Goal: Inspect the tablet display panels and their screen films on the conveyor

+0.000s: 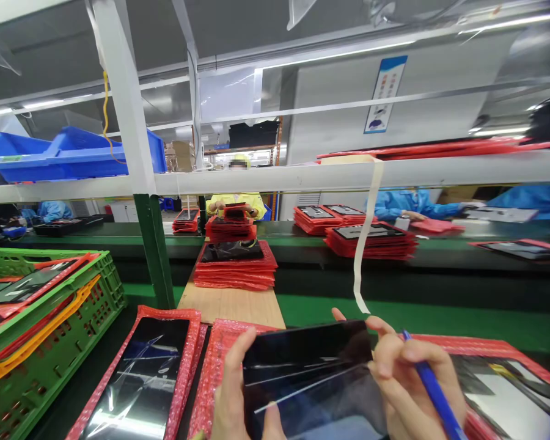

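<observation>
A black glossy screen panel [311,379], covered in a creased clear film, is tilted up in front of me. My left hand [238,391] grips its left edge, with the thumb across the front. At the panel's upper right corner, the fingers of my right hand [412,373] are pinched against the edge. A blue pen [435,391] is tucked in that same hand. Under the panel lies a red bubble-wrap sleeve [211,366]. To the left, another dark screen [142,373] rests on red bubble wrap; on the right is a panel with a silvery back [508,391].
A green crate [73,348] of wrapped panels stands at the left. Ahead, a stack of red sleeves [236,269] sits on a wooden board [238,305]. A white tape strip [366,244] hangs from the shelf rail [275,181]. Several co-workers sit across the line.
</observation>
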Motion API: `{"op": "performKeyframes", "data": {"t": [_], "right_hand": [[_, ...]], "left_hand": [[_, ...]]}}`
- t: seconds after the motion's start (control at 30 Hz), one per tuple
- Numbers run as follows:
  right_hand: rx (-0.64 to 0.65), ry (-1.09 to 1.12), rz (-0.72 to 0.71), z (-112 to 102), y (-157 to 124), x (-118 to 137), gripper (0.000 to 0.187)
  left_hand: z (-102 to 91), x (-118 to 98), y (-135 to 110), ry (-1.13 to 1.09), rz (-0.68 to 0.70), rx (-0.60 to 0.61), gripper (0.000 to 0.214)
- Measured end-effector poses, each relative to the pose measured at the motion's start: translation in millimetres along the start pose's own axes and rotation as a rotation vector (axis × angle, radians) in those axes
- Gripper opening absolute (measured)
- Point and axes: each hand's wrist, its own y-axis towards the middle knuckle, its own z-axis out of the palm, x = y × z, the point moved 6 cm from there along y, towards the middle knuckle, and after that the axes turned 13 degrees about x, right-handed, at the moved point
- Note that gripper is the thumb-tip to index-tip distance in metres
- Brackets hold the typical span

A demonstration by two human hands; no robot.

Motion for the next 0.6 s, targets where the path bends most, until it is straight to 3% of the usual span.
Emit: {"op": "performKeyframes", "data": {"t": [0.1,0.2,0.33,0.6], "right_hand": [[-0.017,-0.004,0.201,-1.8,-0.8,-8.8,0.028],[-0.071,0.052,0.336,-7.9,-2.6,-15.9,0.034],[-0.131,0.167,0.407,-13.4,-4.7,-25.0,0.033],[-0.188,0.37,0.57,-20.8,-9.9,-46.7,0.035]], "left_hand": [[5.7,-6.7,16.0,-0.152,-0.012,0.067,0.077],[12.5,-6.8,24.4,-0.386,-0.065,0.113,0.069],[15.8,-2.8,28.3,-0.493,-0.133,0.114,0.055],[18.9,-1.4,38.3,-0.685,-0.158,0.073,0.055]]}}
